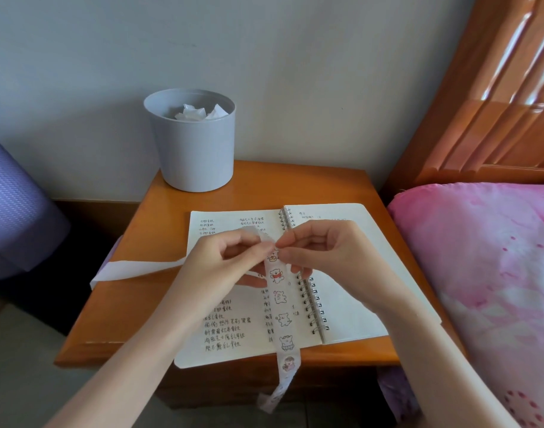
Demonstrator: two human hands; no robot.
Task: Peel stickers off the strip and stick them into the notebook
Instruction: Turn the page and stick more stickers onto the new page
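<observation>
View from above a small wooden tabletop [135, 319] pushed against a wall. An open spiral notebook [351, 273] lies flat on it, handwriting on the left page, the right page mostly blank.

Both hands are raised just above the notebook's spine. The left hand [227, 264] has its thumb and forefinger curled to pinch the top of a sticker strip [283, 319]. The right hand [323, 245] pinches the same top edge from the other side, beside the topmost sticker [273, 257]. Whether its corner is lifted cannot be told. Holding the strip from both sides likely keeps it taut for peeling.

The strip runs down over the left page beside the spiral rings and hangs over the tabletop's front edge. It shows a column of little bear drawings. A bare white backing paper [135, 270] trails from the left hand toward the tabletop's left edge.

A grey bin [193, 149] holding crumpled paper stands at the back left corner, well apart from the hands. A bed [480, 273] with a pink cover sits close against the right side. The blank right page offers open room directly under the right hand.
</observation>
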